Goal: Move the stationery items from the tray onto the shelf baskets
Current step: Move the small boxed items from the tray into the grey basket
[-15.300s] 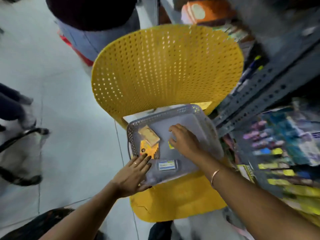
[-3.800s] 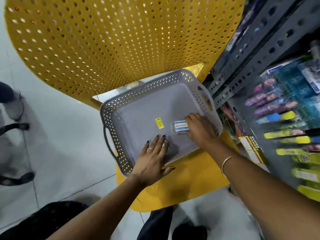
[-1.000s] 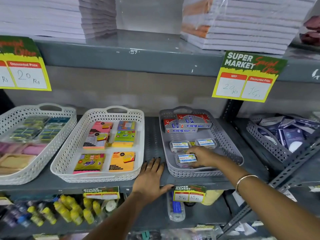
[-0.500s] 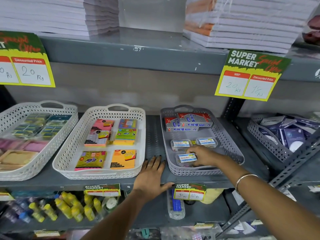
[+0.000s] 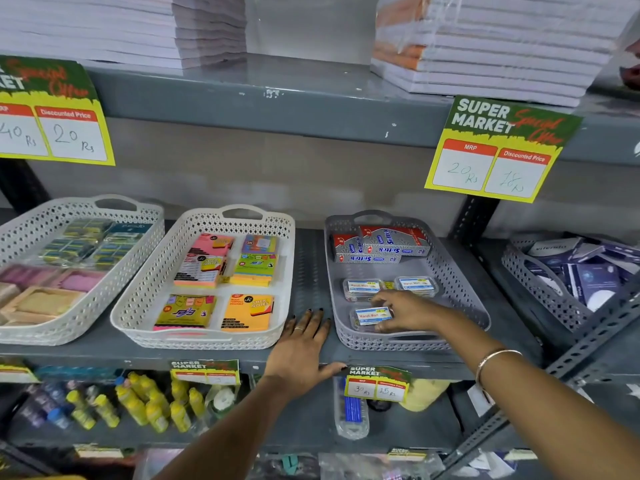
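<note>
A grey basket [image 5: 457,285] stands on the middle shelf, right of centre. My right hand [image 5: 407,311] reaches into its front part with fingers around a small clear box with a blue and white label [image 5: 370,315], which rests on the basket floor. Two more of these boxes [image 5: 360,288] lie just behind it, and red and silver cartons [image 5: 381,247] fill the back. My left hand [image 5: 299,351] lies flat and spread on the shelf edge between the grey basket and a white basket [image 5: 145,299] of sticky notes. The tray is out of view.
Another white basket [image 5: 83,306] stands at the far left, and a grey basket of dark packets [image 5: 540,289] sits at the right behind a slanted shelf brace [image 5: 588,344]. Paper stacks fill the top shelf. Price tags hang from the shelf edges. Glue bottles [image 5: 138,403] line the lower shelf.
Since the oldest frames the view has turned from the tray on the yellow chair to the shelf. In the last second both hands have stayed almost still on the shelf and the box.
</note>
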